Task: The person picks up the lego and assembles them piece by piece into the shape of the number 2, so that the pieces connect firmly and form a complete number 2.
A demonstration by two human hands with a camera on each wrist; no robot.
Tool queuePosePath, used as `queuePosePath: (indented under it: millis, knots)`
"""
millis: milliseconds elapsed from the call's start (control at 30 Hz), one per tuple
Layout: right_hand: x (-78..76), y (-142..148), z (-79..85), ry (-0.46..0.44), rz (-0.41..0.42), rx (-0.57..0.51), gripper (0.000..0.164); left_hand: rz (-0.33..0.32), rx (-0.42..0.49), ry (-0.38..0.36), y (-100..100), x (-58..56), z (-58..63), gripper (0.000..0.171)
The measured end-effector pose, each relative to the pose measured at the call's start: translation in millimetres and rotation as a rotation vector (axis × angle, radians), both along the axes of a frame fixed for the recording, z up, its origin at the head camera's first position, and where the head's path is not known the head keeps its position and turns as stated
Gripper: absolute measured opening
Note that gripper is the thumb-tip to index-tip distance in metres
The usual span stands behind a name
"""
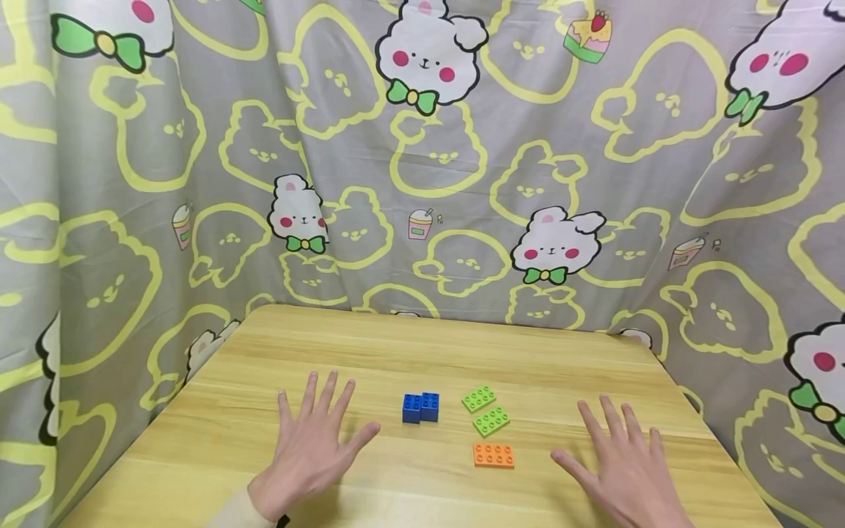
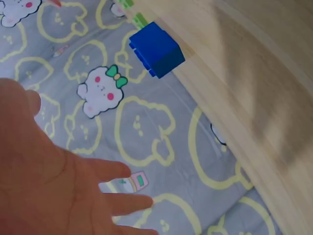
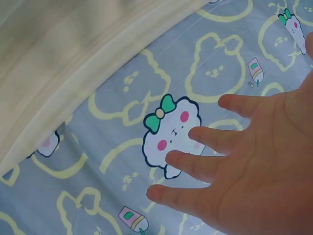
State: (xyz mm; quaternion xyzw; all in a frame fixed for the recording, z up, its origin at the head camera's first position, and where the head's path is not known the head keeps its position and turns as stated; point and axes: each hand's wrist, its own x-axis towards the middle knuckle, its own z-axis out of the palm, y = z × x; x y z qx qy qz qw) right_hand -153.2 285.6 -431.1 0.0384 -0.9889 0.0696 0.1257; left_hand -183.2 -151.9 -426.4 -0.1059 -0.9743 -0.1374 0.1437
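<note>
My left hand [image 1: 310, 447] is spread flat, palm down, over the left side of the table, fingers straight and holding nothing. To its right stand two blue toy bricks [image 1: 420, 408] side by side; the left wrist view also catches the blue bricks [image 2: 156, 49] near the table edge. Two flat lime-green bricks [image 1: 491, 422] lie right of the blue ones, one behind the other. Nearer to me is a flat orange brick [image 1: 494, 455] with studs up. My right hand [image 1: 627, 469], also spread with straight fingers and holding nothing, is to the right of the orange brick.
The light wooden table [image 1: 370, 345] reaches back to a grey curtain [image 1: 462, 169] printed with yellow outlines and white cartoon animals. This curtain hangs along the back and both sides. A pale sleeve [image 1: 244, 513] covers the left forearm.
</note>
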Motion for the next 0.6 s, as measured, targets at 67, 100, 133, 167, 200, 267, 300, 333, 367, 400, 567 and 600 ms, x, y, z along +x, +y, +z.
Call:
queuePosePath:
  millis: [67,100,133,167,200,267,300,333,367,400,567,600]
  knots:
    - [-1.0,-3,0.9,0.018,0.021,-0.001,0.091,-0.013,0.009,0.002,2,-4.5,1.6,0.082]
    - [-1.6,-4,1.5,0.032,0.035,0.001,0.09,-0.02,0.014,0.0,3,-6.9,2.7,0.082]
    - [-2.3,-6,2.1,0.045,0.049,0.002,0.088,-0.028,0.022,-0.007,3,-9.4,3.8,0.082]
    - [-3.0,-8,2.7,0.058,0.066,0.001,0.087,-0.037,0.032,-0.015,4,-12.0,4.9,0.081]
    - [-3.9,-9,3.3,0.067,0.082,-0.001,0.086,-0.046,0.04,-0.028,5,-14.4,6.2,0.081]
    - [-5.6,-13,4.5,0.075,0.111,-0.015,0.084,-0.067,0.062,-0.06,7,-19.4,8.5,0.082]
    - [-6.4,-15,5.0,0.072,0.121,-0.026,0.083,-0.077,0.073,-0.077,9,-21.9,9.4,0.083]
    - [-6.9,-17,5.4,0.069,0.132,-0.04,0.082,-0.088,0.088,-0.096,10,-24.4,10.4,0.083]
    - [-7.7,-19,5.7,0.066,0.142,-0.053,0.081,-0.099,0.101,-0.111,11,-26.8,11.3,0.084]
    - [-8.5,-21,6.2,0.061,0.149,-0.065,0.079,-0.111,0.111,-0.125,13,-29.3,12.2,0.084]
    - [-14.4,-31,10.0,0.017,0.181,-0.101,0.074,-0.168,0.18,-0.176,20,-42.2,13.0,0.085]
    - [-15.7,-33,11.0,0.002,0.186,-0.105,0.074,-0.178,0.192,-0.181,21,-44.8,12.1,0.085]
